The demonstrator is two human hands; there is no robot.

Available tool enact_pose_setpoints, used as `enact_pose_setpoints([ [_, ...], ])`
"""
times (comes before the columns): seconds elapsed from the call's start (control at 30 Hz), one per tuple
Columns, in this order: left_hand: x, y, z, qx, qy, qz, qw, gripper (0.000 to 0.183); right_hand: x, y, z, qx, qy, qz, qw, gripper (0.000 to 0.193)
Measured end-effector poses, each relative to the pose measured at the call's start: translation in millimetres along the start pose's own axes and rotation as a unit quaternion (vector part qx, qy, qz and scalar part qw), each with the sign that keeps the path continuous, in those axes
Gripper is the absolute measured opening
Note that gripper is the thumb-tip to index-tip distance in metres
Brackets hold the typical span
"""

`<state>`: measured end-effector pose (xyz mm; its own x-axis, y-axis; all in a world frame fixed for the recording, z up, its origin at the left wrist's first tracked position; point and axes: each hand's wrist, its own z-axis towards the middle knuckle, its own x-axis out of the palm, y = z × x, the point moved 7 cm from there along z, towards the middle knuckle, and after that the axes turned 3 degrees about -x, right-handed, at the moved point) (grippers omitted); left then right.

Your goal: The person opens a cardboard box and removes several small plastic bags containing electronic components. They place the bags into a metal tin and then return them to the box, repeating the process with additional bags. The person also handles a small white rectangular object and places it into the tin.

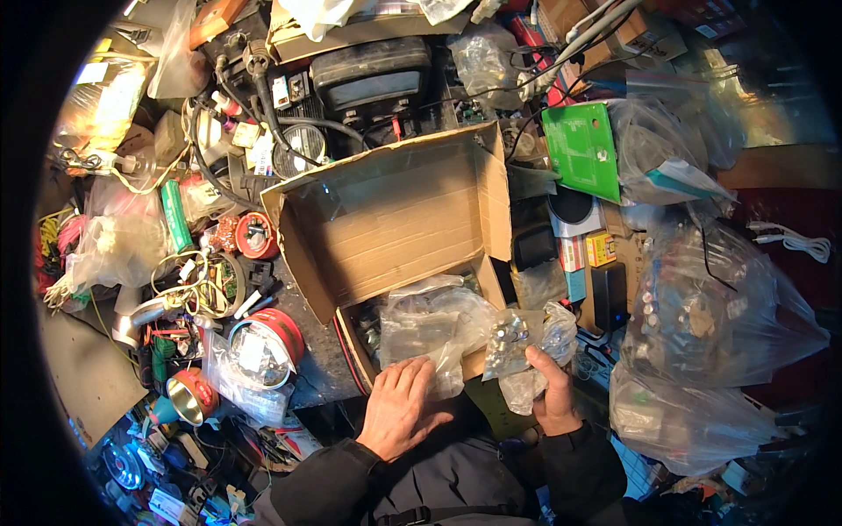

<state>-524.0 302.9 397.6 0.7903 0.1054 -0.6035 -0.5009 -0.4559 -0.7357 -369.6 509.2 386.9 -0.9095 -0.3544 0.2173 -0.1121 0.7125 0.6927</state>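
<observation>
An open cardboard box point(399, 223) lies before me, its lid raised toward the back. Clear plastic bags point(430, 320) fill its front part, and what lies under them is mostly hidden. My left hand point(399, 408) rests against the near edge of these bags, fingers stretched out and slightly apart. To the right, my right hand point(553, 394) grips a small clear bag of shiny metal parts point(510, 337) at the box's front right corner, thumb on top. Crumpled clear plastic hangs beside and below that bag.
Coiled cables, red round containers point(267, 346) and a gold-coloured reflector cup point(189, 399) crowd the left. A green panel point(581, 151) stands at the back right. Large stuffed plastic bags point(702, 307) bulge along the right. A dark lamp-like housing point(370, 79) sits behind the box.
</observation>
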Motion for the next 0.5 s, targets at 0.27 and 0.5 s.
enact_pose_setpoints([
  [0.27,21.0,16.4,25.7,0.0,0.016,0.048,0.999,0.096,2.3,0.6,-3.4,0.009,-0.011,-0.006,1.0,0.053],
  [0.5,-11.7,39.7,39.7,-0.086,-0.04,-0.125,0.988,0.079,-10.1,14.3,-2.7,-0.026,-0.02,0.023,0.999,0.05],
])
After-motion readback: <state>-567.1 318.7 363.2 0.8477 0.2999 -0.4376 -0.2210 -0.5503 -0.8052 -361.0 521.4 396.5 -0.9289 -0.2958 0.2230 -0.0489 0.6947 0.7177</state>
